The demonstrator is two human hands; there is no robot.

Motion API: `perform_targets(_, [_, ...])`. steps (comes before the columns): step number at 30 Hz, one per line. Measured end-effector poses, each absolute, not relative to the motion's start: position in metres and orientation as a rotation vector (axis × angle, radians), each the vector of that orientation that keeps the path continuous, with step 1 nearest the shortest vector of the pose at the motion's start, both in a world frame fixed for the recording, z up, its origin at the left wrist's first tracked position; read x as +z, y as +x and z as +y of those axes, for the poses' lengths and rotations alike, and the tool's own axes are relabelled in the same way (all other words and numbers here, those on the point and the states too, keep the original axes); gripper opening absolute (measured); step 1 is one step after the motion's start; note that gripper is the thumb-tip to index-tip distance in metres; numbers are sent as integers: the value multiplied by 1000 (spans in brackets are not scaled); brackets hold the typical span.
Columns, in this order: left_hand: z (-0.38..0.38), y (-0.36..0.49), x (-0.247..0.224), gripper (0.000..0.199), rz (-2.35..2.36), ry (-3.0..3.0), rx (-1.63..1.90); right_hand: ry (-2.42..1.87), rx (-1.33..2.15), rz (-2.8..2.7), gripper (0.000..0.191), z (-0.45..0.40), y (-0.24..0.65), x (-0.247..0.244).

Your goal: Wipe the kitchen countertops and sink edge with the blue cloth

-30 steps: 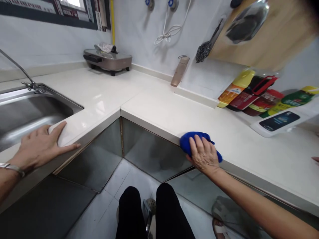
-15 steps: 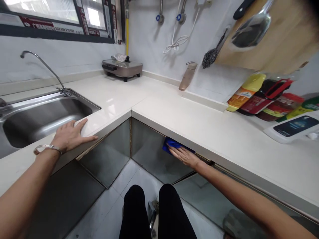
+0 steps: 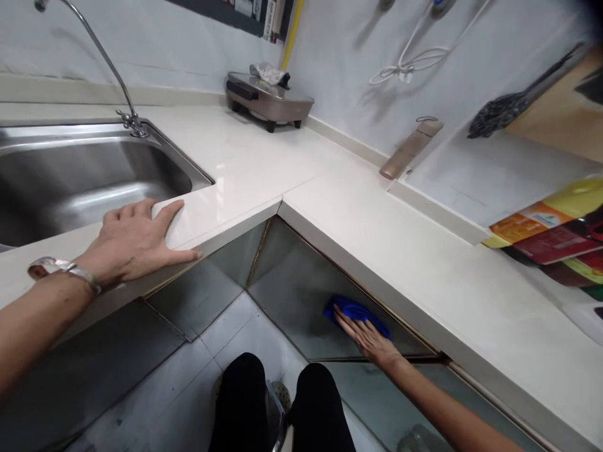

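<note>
My right hand (image 3: 371,339) presses a blue cloth (image 3: 354,307) against the grey cabinet door (image 3: 296,282) below the right-hand counter. Its fingers lie stretched over the cloth, which shows beyond the fingertips and along their upper side. With a metal bracelet on the wrist, my left hand (image 3: 136,238) rests on the front edge of the white countertop (image 3: 235,150) beside the sink (image 3: 127,169). Its fingers are spread, the thumb lying along the edge, and nothing is in it.
An electric pan (image 3: 273,100) stands in the counter's corner. A brown bottle (image 3: 412,149) leans by the wall, with a yellow-labelled bottle (image 3: 541,213) and others farther right. A curved faucet (image 3: 103,56) rises behind the sink. My knees (image 3: 245,383) are above the tiled floor.
My right hand and the blue cloth have moved down the cabinet door, away from the counter's underside. The view has tilted and come closer. My left hand stays on the counter edge.
</note>
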State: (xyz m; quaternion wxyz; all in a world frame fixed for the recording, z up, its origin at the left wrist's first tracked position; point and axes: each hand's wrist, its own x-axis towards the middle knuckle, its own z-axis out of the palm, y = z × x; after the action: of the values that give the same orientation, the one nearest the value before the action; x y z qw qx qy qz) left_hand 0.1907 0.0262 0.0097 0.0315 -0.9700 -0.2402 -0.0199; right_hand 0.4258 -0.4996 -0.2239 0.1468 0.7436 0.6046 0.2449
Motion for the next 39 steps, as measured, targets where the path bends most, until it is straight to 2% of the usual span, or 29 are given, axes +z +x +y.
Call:
perform_targets(7, [25, 191, 7, 107, -742, -3002, -99, 2134, 643, 1909, 89, -327, 469, -240])
perform_targets(12, [24, 189, 8, 109, -813, -3050, -91, 2168, 552, 1933, 81, -217, 490, -208])
perform_targets(15, [24, 189, 8, 108, -823, -3070, -95, 2207, 610, 1951, 78, -193, 486, -180])
perform_targets(21, [26, 189, 8, 107, -795, -3072, -101, 2331, 750, 1925, 83, -238, 464, -148])
perform_targets(27, [28, 189, 9, 109, -769, -3058, -124, 2322, 717, 1878, 87, -293, 445, -131])
perform_targets(36, [26, 189, 9, 109, -740, -3073, -159, 2408, 704, 1562, 84, -411, 408, -135])
perform_targets(39, [26, 191, 6, 112, -797, -3095, -142, 2404, 685, 1512, 84, -424, 403, -135])
